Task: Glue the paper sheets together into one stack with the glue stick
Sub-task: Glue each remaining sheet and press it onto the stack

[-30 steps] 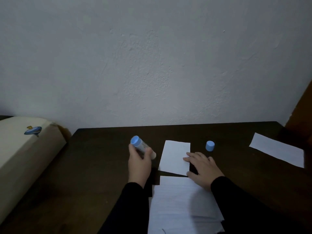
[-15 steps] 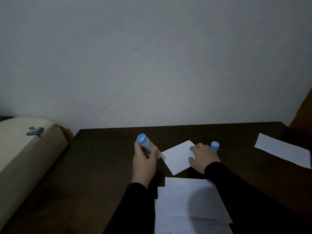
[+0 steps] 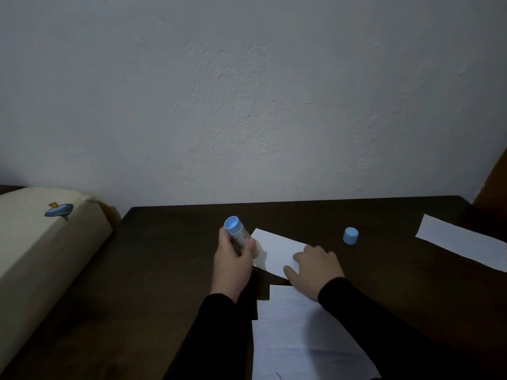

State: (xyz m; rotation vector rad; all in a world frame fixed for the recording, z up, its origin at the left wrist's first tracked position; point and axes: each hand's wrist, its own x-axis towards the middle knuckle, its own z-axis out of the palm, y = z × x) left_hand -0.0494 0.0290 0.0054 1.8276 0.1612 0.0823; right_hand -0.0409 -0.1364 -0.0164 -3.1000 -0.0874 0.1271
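My left hand (image 3: 233, 263) grips an uncapped glue stick (image 3: 238, 233) with a blue base, tilted so its white tip meets the left edge of a small white paper sheet (image 3: 275, 252) on the dark table. My right hand (image 3: 312, 270) lies flat on that sheet's right part, fingers spread, holding it down. The blue cap (image 3: 350, 236) stands on the table to the right of the sheet. A larger pile of white sheets (image 3: 299, 341) lies near me, partly under my right sleeve. Another white sheet (image 3: 463, 241) lies at the far right.
The dark wooden table (image 3: 164, 270) ends at a white wall behind. A beige cushion-like object (image 3: 41, 242) with a blue spinning-top picture sits off the table's left edge. A brown surface shows at the right border.
The small sheet has been turned and shifted under my right hand, which slid back over its right part and uncovered the cap. The glue stick's tip has come down to the sheet's left edge.
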